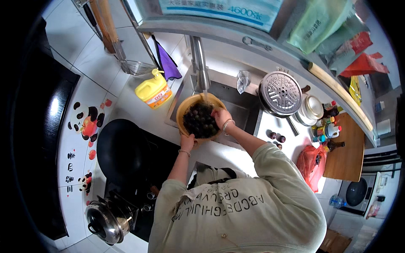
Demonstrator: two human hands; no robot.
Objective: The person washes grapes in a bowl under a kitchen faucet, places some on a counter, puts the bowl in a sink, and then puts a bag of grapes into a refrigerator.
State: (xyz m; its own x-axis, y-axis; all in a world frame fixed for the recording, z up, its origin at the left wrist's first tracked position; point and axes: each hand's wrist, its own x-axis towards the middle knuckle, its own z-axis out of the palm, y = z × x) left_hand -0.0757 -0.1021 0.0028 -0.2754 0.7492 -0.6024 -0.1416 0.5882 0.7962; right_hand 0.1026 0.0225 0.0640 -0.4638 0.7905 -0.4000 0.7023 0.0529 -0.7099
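Observation:
A yellow bowl stands in the steel sink under the tap, and water runs into it. Dark round fruit that looks like grapes fills much of it. My left hand grips the bowl's near rim, thumb over the edge. At the bowl's right side, my right hand reaches over the rim with its fingers curled down against the fruit. The fingertips are partly hidden, so what they hold cannot be made out. Both wrists wear bracelets.
Left of the sink stands a yellow jug; a black wok and steel pot are on the hob side. To the right are a steamer plate, stacked bowls, bottles and a red bag. A shelf overhangs the sink.

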